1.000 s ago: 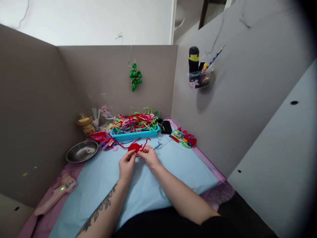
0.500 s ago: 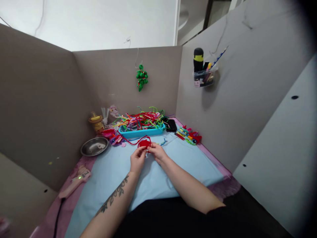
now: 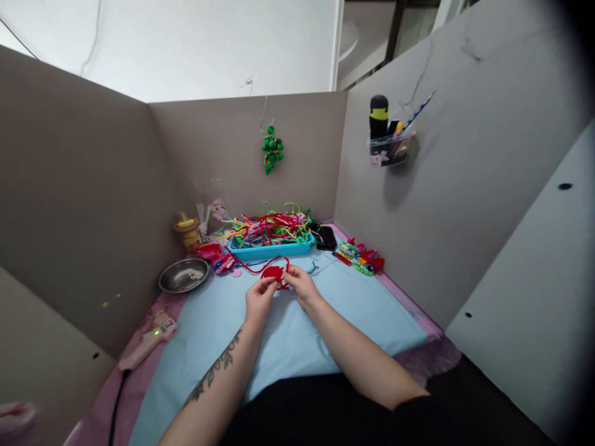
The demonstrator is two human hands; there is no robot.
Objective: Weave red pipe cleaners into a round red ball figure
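Observation:
A flat red piece that looks made of pipe cleaners (image 3: 270, 272) is held above the blue cloth by both hands. My left hand (image 3: 258, 302) pinches its lower left side between thumb and fingers. On the other side, my right hand (image 3: 304, 288) is closed at its right edge, thumb against fingers. A loose red strand loops from the piece toward the left, and another end sticks up by the right fingers. Part of the piece is covered by the fingertips.
Behind the hands stands a blue tray (image 3: 272, 251) heaped with colourful pipe cleaners. To the left are a metal bowl (image 3: 174, 284) with small pale bits and a pink glue gun (image 3: 149, 344). Colourful pipe-cleaner figures (image 3: 360, 257) and a black phone-like object (image 3: 324, 238) lie right. Partitions enclose the table.
The view has shifted a little, so the surroundings sit farther right and lower. My fingertips have moved slightly apart on the red piece, which both hands still hold.

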